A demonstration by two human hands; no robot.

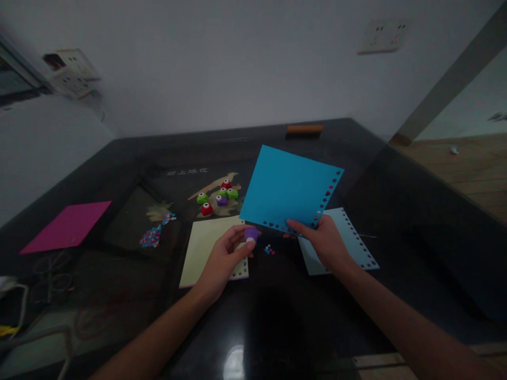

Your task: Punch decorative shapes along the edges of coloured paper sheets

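The fingers of the left hand [227,250] are closed around a purple punch [251,234], the thumb against its white part. The fingers of the right hand [327,240] pinch the blue sheet [291,184] by its lower edge, thumb on top, with the rest of it raised and tilted beyond them. Small shaped holes run along its lower and right edges.

Under the left fingers is the cream pad [206,245]; whether they touch it, I cannot tell. The pale blue sheet [358,258] lies beneath the right hand and forearm, on the worktop [222,327]. Between the two hands is a small heap of bits [269,249], and beyond the left fingers are more punches [221,200].

The grip on the blue sheet looks the weak point: held at one edge, it could droop or swing, and a hard pinch near the holes could crease or tear the thin margin. If the sheet slants while being fed to the purple punch, a cut could overlap a hole or run off the edge. The punch is small and could twist in the left fingers if squeezed off-centre. A low sweep of either hand could scatter the bits, and the right forearm could drag the pale blue sheet askew
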